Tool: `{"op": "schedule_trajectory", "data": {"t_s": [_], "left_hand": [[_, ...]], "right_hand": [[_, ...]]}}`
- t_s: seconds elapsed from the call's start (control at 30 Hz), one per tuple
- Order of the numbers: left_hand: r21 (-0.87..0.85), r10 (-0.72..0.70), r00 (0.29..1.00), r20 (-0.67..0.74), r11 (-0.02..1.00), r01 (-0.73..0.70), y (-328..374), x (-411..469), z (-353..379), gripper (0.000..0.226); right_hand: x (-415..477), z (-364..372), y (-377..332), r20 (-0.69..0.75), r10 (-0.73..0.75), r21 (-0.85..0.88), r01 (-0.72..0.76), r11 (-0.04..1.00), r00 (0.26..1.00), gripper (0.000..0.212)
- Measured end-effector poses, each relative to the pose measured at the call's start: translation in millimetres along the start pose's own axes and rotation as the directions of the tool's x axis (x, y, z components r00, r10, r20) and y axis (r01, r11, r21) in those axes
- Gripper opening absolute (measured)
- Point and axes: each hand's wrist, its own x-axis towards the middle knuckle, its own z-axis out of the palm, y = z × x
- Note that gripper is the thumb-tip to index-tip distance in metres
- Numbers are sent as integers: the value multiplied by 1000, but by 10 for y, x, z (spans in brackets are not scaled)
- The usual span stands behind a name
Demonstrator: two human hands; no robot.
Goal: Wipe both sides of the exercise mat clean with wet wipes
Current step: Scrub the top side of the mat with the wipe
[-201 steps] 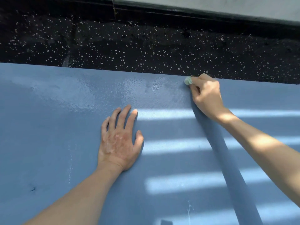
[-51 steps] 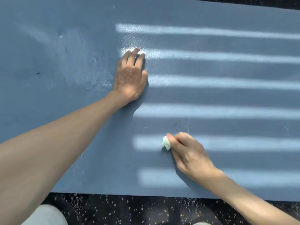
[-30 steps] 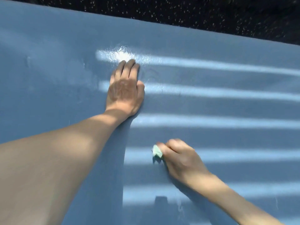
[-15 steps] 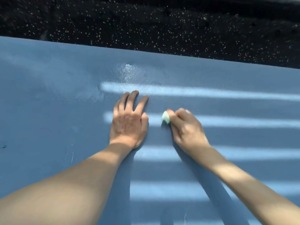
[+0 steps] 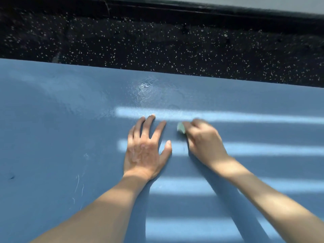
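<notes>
Partly glossy-wet blue exercise mat [image 5: 61, 137]

Single head view, worn by the person, faces forward and steeply down, close over the mat [image 5: 52, 130]. Left hand [image 5: 143, 153] and right hand [image 5: 205, 142] sit mid-frame, forearms entering from the near edge. Floor [image 5: 157, 46] and a dark ledge [image 5: 210, 13] cross the far top.

Leftward of wet wipe [image 5: 181, 128] in right hand [image 5: 205, 141], blocked by flat left hand [image 5: 143, 151]; elsewhere bare exercise mat [image 5: 254, 102] ahead and rightward.
</notes>
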Motion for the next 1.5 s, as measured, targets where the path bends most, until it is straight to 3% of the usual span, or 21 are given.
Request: {"op": "schedule_trajectory", "data": {"t_s": [0.1,0.3,0.37,0.43,0.6,0.73,0.8,0.9,0.97,1.07,1.23,1.37,1.5], "left_hand": [[0,7,1000,-23,1000,-7,-2,-18,6,57],[10,4,998,-62,1000,-3,8,0,22,57],[11,10,998,-67,1000,-9,11,-10,29,57],[14,12,997,-72,1000,-11,11,-18,30,57],[14,13,998,-61,1000,-12,4,-13,27,57],[12,16,998,-55,1000,-15,2,-33,16,57],[10,14,998,-53,1000,-13,7,-25,12,57],[4,15,999,-53,1000,-15,-2,-19,11,56],[10,19,999,-49,1000,-19,-4,-23,13,56],[8,24,998,-58,1000,-23,-5,-37,6,57],[-3,16,998,-53,1000,-16,-2,-34,7,57],[4,24,999,-43,1000,-24,-9,-45,16,57],[3,19,999,-38,1000,-19,-10,-35,17,57]], "right_hand": [[447,20,216,-119,58,-28,-62,998,991,17],[292,-28,107,14,2,54,-3,999,1000,23],[724,-59,284,-28,72,-43,-74,996,997,25],[934,-43,393,-97,96,-26,-99,995,991,34],[672,-76,317,23,-16,-54,18,998,1000,24],[1253,-60,523,-63,67,-30,-69,997,996,25],[1208,12,496,-116,33,-47,-39,998,993,20],[1035,18,434,-59,-6,-8,6,1000,998,27],[1211,-31,492,-46,-28,-71,24,997,999,26],[1379,-80,665,-102,34,-156,-50,986,994,15],[922,-165,724,-56,1,-29,-3,1000,998,20],[1225,-192,918,-125,36,-145,-54,988,992,16],[854,-203,875,-117,2,-62,-9,998,993,19]]}}
